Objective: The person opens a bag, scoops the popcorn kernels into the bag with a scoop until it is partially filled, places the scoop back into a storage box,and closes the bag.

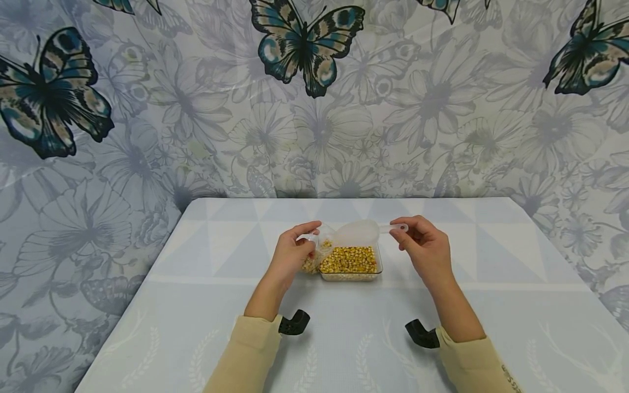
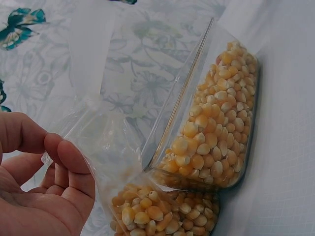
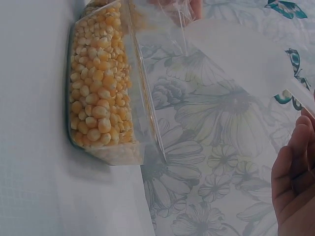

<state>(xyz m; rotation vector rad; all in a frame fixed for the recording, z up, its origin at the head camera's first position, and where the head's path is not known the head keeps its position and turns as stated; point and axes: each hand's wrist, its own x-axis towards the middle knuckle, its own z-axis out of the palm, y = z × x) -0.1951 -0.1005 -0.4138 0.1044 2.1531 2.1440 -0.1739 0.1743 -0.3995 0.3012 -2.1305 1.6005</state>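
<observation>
A clear glass container (image 1: 351, 277) full of yellow corn kernels (image 1: 349, 258) stands on the table. Against its left side leans a clear plastic bag (image 2: 113, 137), with more kernels in its lower part. My left hand (image 1: 290, 252) pinches the bag's upper edge between thumb and fingers. My right hand (image 1: 427, 248) holds a whitish translucent scoop (image 3: 241, 54) by the end of its handle. The scoop's bowl is over the container's far side, its tip close to the bag's mouth. Whether it holds kernels, I cannot tell.
The table (image 1: 393, 305) has a pale cloth with triangles and leaf patterns. Behind it hangs a grey floral backdrop (image 1: 324, 142) with butterflies. Black curved pieces (image 1: 295, 322) stick out from both sleeve cuffs, above the table's near part.
</observation>
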